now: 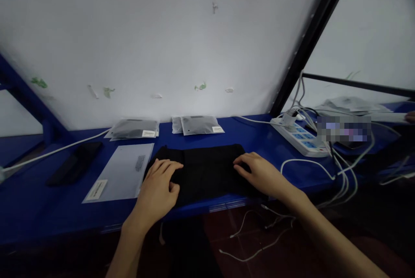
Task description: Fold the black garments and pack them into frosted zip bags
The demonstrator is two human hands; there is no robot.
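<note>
A folded black cloth [207, 172] lies flat on the blue table in front of me, close to its front edge. My left hand [158, 187] rests on the cloth's left end, fingers laid over it and thumb apart. At the opposite end, my right hand [261, 173] touches the cloth with bent fingers, a gap showing between thumb and forefinger. Just left of the cloth lies a flat frosted plastic bag [121, 172] with a white label and a block of print. My left hand partly covers the bag's near right corner.
Frosted packets [134, 129] and more packets [199, 125] lie along the wall. A dark phone-like object [76, 163] sits left. On the right are a power strip [304, 137] and tangled white cables [343, 183]. Another person's hand [410, 116] shows at the right edge.
</note>
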